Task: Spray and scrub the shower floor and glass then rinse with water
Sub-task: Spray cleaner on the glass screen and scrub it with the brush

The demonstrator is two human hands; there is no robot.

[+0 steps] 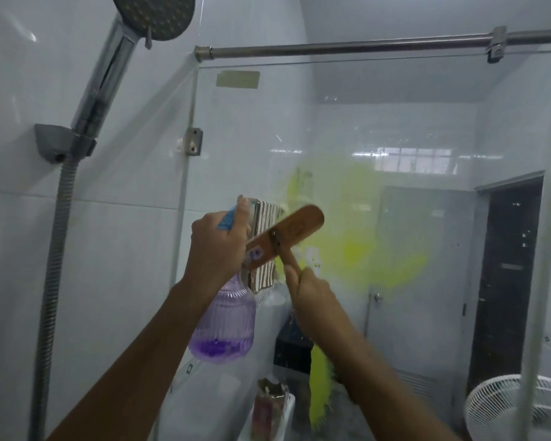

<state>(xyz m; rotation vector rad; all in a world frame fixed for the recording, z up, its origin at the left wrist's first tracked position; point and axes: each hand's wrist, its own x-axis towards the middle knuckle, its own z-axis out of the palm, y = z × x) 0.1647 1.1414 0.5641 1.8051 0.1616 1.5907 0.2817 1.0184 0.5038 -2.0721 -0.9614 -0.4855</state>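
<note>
Flanking the glass panel [395, 122] on its left are a shower head [155, 14] in a wall bracket and its metal hose [54, 249]. A steel rail [347, 47] runs along the top edge of the glass. Behind the glass, low right, stands a white fan [503, 405]. A pale sticker [237, 79] near the top of the glass is unreadable. The left hand [218, 246] grips a ribbed purple spray bottle [226, 326] in front of the glass. The right hand [309, 297] grips a wooden brush [287, 233], its head at the glass beside a yellow-green blur.

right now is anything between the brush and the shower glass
Nothing visible. The right hand holds the wooden brush facing the glass; the spray bottle in the left hand sits beside it, not between.
</note>
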